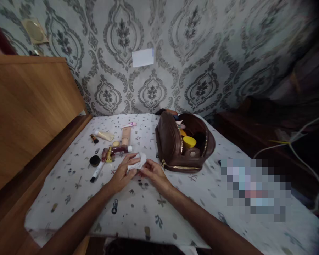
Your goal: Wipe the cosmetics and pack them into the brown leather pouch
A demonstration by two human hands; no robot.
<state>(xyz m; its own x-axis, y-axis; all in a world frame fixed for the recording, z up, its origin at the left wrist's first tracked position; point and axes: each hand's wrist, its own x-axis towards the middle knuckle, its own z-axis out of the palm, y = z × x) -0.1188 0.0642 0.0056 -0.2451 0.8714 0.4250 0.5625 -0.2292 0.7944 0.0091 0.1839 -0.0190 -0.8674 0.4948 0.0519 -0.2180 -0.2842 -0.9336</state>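
Note:
Over the middle of the patterned white cloth (101, 209), my left hand (123, 173) is closed on a crumpled white tissue (138, 161). My right hand (155, 174) meets it from the right, its fingers pinched together at the tissue's edge; whatever they hold there is too small to name. Left of the hands lie a dark red tube with a white cap (120, 149), a gold tube (108, 154), a round black jar (95, 161) and a white and black tube (96, 172). Behind them are a peach tube (126, 135) and a cream tube (105, 135).
An open brown bag (170, 138) stands right of the hands, a yellow lid (189, 142) inside it. A small brush (94, 139) and a pink tube (129, 124) lie farther back. A wooden cabinet (32, 117) borders the left; a blurred-out patch and white cable (303, 156) are at right.

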